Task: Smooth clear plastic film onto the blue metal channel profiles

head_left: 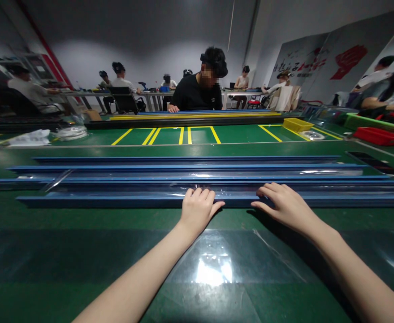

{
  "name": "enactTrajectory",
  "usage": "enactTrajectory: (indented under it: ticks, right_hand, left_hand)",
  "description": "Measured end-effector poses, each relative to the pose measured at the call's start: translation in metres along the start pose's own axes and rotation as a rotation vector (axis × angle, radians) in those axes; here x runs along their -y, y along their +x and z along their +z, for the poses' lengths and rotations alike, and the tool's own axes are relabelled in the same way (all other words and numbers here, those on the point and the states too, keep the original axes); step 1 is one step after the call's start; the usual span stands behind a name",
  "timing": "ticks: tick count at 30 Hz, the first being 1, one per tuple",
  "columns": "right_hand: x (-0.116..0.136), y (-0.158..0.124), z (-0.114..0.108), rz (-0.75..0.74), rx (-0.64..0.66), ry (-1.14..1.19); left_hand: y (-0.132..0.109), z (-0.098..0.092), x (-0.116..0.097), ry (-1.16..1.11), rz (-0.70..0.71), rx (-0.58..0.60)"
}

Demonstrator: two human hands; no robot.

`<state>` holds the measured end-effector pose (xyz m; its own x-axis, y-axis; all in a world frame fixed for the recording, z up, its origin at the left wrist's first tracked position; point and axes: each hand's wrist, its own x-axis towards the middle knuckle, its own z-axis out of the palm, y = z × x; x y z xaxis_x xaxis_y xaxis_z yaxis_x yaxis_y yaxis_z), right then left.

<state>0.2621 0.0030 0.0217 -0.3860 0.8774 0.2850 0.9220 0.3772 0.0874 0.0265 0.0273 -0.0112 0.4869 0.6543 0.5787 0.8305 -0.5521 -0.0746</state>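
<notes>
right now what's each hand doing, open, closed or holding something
Left hand: fingers bent over the nearest long blue channel-shaped strip; grip cannot be told.
Right hand: open, thumb and fingers apart at the same strip; contact unclear.

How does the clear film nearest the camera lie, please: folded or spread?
Spread: the film lies as a broad, flat band alongside the front rail.

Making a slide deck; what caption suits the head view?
Left hand and right hand at the nearest blue channel, green table.
</notes>
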Motion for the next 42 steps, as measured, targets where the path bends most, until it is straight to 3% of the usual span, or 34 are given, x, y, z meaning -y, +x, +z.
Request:
enactTrajectory:
  ticks: [16,25,42]
  right_hand:
    - [0.0076,0.0013,0.0024,-0.037,0.031,-0.056]
    - [0.0089,0.001,0.0044,-0.049,-0.004,0.065]
    - [0.0121,0.0049,0.0009,0.046,0.022,0.078]
  left_hand:
    - [0.0038,-0.0024,0.0004,-0.043,-0.03,0.05]
    - [0.0036,-0.0021,0.0007,-0.016,-0.029,0.039]
    - [0.001,0.0,-0.0002,0.014,-0.057,0.001]
